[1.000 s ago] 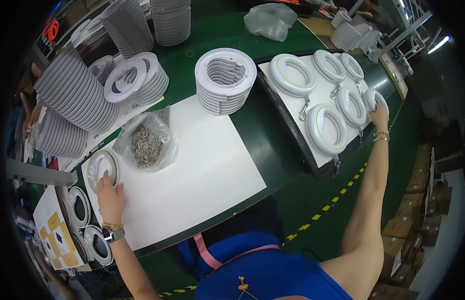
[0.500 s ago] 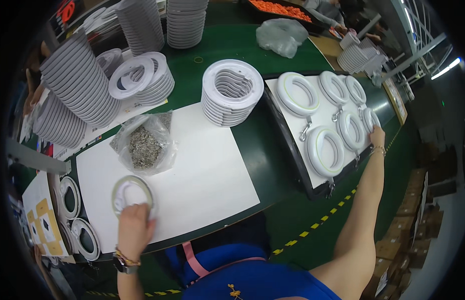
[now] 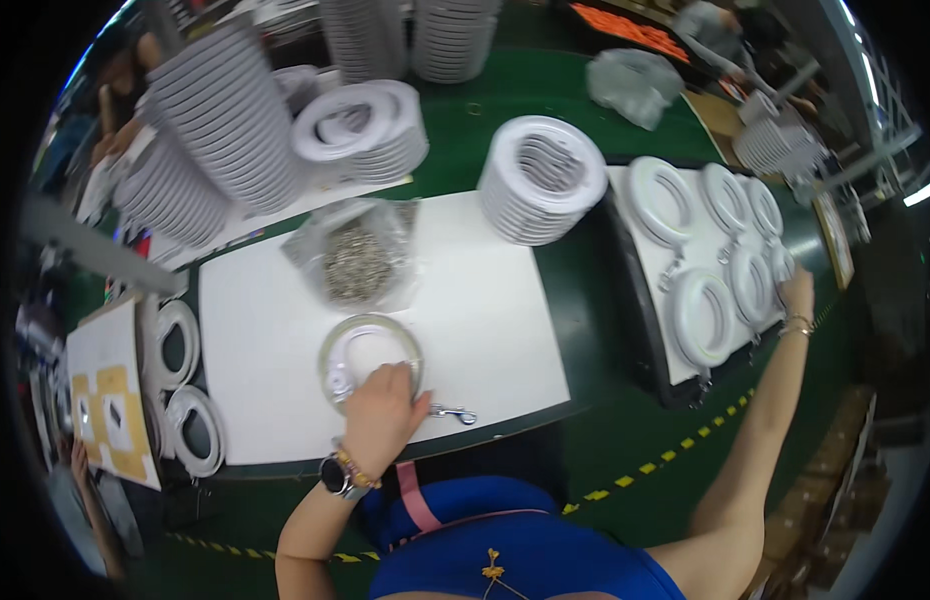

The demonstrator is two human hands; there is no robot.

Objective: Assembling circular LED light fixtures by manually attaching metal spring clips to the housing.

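Note:
My left hand [image 3: 383, 410] grips the near edge of a round ring part [image 3: 369, 352] that lies flat on the white sheet [image 3: 485, 300] in front of me. A small metal spring clip [image 3: 453, 412] lies just right of that hand. My right hand [image 3: 797, 296] reaches far right and rests on a white ring [image 3: 781, 266] at the edge of the tray [image 3: 645, 330], which carries several white rings [image 3: 701, 312]. A clear bag of small metal pieces [image 3: 359, 256] sits behind the ring.
A stack of white rings [image 3: 541, 178] stands at the sheet's back right. Tall leaning ring stacks [image 3: 225, 130] and more stacks [image 3: 361, 126] fill the back left. Rings [image 3: 181, 390] and yellow-marked cards [image 3: 107, 410] lie at far left. A green table [image 3: 625, 440] lies underneath.
My left hand has slid the ring from the far left of the sheet toward its middle front. My right hand has stayed on the rings at the tray's far edge.

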